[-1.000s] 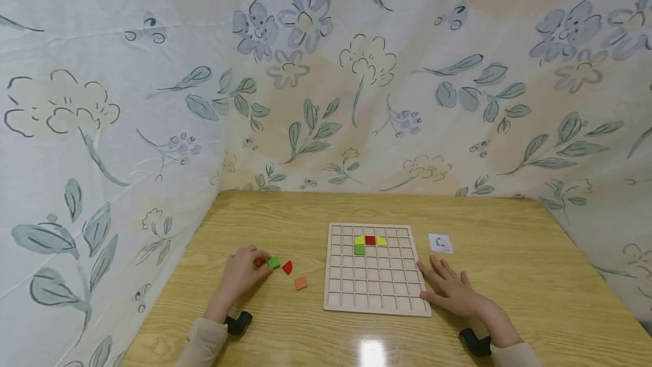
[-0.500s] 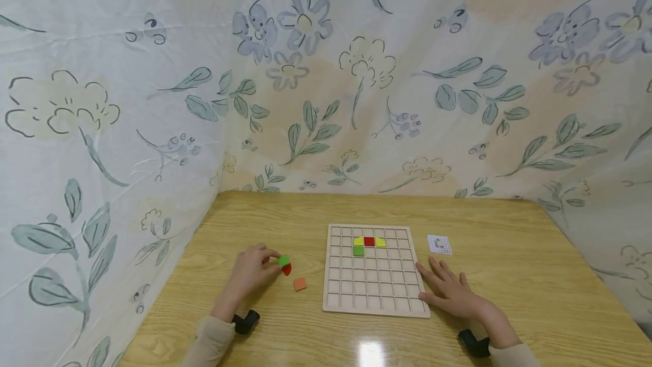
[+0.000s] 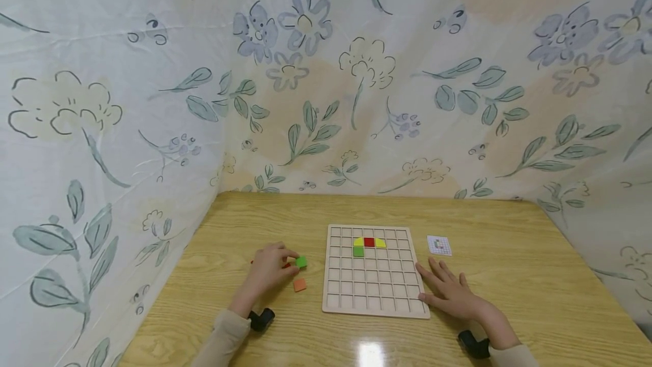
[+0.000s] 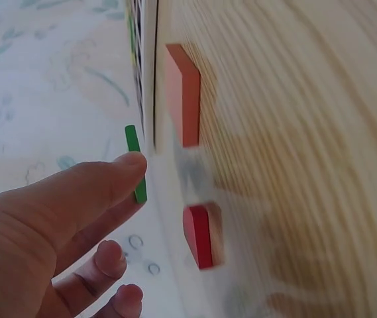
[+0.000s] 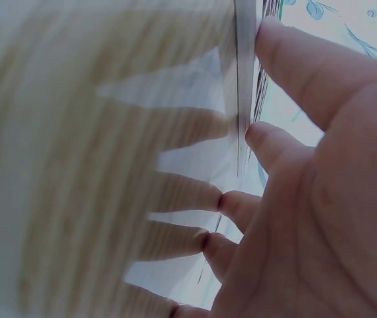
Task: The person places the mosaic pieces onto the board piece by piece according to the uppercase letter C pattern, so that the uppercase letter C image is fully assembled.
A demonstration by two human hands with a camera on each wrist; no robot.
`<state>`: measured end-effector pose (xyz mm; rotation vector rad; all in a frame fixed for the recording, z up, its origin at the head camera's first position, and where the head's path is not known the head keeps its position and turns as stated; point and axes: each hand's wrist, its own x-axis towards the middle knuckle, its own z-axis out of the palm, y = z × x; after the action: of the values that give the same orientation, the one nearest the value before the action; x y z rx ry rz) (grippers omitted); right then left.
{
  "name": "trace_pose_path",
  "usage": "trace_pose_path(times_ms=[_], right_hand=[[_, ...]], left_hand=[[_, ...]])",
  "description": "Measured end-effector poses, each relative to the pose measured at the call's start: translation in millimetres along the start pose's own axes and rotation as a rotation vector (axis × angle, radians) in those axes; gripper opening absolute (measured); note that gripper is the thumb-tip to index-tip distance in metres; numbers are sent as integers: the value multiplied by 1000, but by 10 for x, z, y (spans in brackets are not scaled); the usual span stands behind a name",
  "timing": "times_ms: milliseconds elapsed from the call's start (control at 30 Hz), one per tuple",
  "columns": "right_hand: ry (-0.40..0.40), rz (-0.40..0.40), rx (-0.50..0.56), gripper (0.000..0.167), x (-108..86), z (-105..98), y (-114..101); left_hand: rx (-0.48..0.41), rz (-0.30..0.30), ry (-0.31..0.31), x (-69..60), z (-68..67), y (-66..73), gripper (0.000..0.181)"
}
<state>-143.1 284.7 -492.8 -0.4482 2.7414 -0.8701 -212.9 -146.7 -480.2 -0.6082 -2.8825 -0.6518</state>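
Between thumb and fingers the left hand [image 3: 271, 269] pinches a green square piece [image 3: 301, 262], held clear of the tabletop in the left wrist view [image 4: 140, 185]. Beneath that hand lie red pieces, mostly covered in the head view; one red piece [image 4: 199, 236] shows in the left wrist view. An orange square [image 3: 300, 285] lies just in front of the held piece. The right hand [image 3: 450, 290] is spread, its thumb and index fingertip touching the right edge of the gridded wooden board [image 3: 356, 302]. On the board sit two yellow pieces, a red square [image 3: 369, 242] and a green square [image 3: 359, 251].
A small card [image 3: 440, 245] with a printed grid pattern lies right of the board, beyond the right hand. The wooden table [image 3: 285, 214] meets a floral cloth [image 3: 326, 72] at the back and sides. Each wrist wears a black device.
The left hand has carried the green square to the right, past the red piece and closer to the board. The right hand has stayed at the board's edge.
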Motion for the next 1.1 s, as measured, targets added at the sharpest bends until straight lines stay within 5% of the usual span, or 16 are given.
trace_pose_path(times_ms=[833,1100], right_hand=[[4,3,4,67,-11,27,-13],[24,-22,4,67,7,74,75]], left_hand=[[-11,145,-55,231,226,329,22],[-7,148,-82,324,310,435,22]])
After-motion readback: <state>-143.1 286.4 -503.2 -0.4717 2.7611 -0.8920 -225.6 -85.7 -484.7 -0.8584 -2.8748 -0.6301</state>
